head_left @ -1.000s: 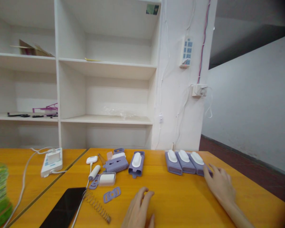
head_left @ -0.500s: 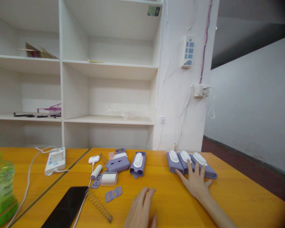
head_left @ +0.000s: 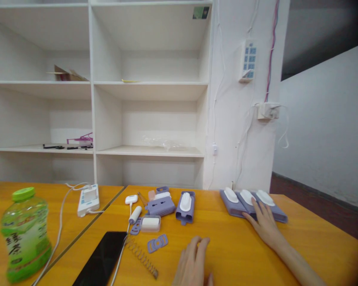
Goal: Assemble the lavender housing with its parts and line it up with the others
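Three purple cases (head_left: 253, 203), right hand (head_left: 264, 224) flat on them, fingers spread; left hand (head_left: 193, 264) resting palm-down, loose

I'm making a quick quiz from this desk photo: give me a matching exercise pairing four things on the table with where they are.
Things:
1. green bottle
2. black phone
3. right hand
4. left hand

Places:
A. flat on bare tabletop, near the bottom edge
B. fingers on the row of three purple cases
C. far left of the table
D. beside a metal spring

Pairs: 1-C, 2-D, 3-B, 4-A
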A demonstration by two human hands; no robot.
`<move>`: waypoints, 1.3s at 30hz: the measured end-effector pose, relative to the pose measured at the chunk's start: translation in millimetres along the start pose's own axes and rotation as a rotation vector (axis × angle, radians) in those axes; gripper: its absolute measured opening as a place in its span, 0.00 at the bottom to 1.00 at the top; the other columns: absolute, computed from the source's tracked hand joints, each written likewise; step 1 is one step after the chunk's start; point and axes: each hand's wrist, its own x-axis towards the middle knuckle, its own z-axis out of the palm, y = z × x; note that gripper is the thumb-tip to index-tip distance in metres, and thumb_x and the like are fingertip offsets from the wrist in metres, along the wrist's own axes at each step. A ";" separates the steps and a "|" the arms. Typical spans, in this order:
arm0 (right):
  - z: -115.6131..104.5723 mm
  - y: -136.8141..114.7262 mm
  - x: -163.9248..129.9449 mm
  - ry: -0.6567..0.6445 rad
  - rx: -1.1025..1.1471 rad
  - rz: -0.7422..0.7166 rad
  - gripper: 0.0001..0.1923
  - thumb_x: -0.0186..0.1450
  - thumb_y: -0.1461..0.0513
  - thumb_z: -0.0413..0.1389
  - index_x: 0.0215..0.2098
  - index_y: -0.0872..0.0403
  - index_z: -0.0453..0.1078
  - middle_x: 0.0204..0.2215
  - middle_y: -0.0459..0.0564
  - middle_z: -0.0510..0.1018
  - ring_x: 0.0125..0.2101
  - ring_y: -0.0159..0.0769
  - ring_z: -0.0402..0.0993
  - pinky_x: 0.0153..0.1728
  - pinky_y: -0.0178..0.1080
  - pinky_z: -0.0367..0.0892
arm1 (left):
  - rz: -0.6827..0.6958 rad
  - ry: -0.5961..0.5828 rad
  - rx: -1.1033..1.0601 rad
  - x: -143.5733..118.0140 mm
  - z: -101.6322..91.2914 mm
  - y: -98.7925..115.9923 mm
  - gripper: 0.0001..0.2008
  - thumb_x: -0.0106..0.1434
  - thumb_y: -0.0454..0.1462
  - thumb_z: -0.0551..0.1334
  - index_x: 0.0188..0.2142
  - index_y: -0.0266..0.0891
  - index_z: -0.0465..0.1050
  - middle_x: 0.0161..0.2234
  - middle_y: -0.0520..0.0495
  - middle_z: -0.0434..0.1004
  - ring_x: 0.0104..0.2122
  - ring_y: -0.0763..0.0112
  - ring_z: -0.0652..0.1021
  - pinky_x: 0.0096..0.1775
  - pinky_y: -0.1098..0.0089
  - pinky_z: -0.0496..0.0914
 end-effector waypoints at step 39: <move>-54.0 -248.9 -46.2 -0.308 0.487 -0.531 0.41 0.65 0.72 0.49 0.75 0.46 0.52 0.74 0.54 0.57 0.71 0.46 0.56 0.70 0.53 0.58 | 0.041 0.272 0.138 7.6 -36.6 -55.2 0.26 0.61 0.34 0.61 0.59 0.38 0.72 0.67 0.36 0.67 0.67 0.55 0.69 0.66 0.60 0.63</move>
